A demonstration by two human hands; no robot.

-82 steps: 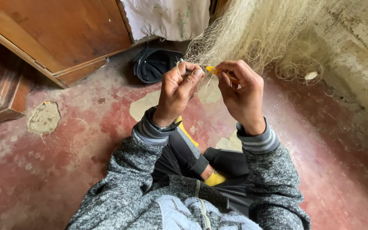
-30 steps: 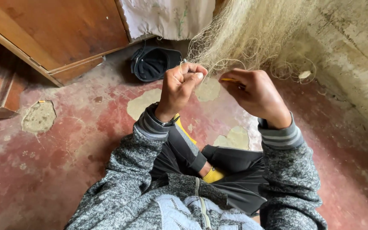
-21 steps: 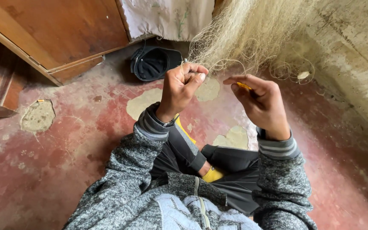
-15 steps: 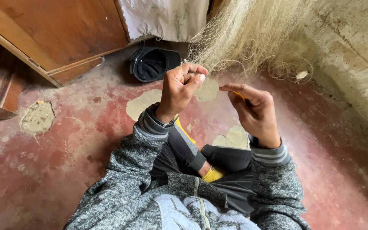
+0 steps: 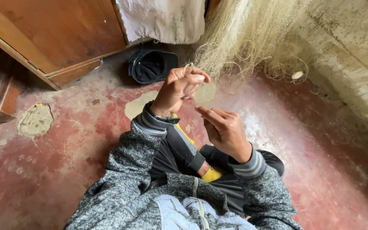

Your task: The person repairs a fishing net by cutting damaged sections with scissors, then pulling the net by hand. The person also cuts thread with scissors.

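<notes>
Right hand (image 5: 224, 130) dropped to frame centre, grip loosely curled, contents unclear; left hand (image 5: 179, 87) pinching pale tangled fishing net (image 5: 243, 38) strands above.

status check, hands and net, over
Left hand raised, fingers pinched on net. Right hand lower, apart from net, contents unclear. Black cap on floor beyond, not in the way.

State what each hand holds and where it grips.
The left hand pinches the pale fishing net at its lower edge. Whether the right hand holds anything cannot be told.
</notes>
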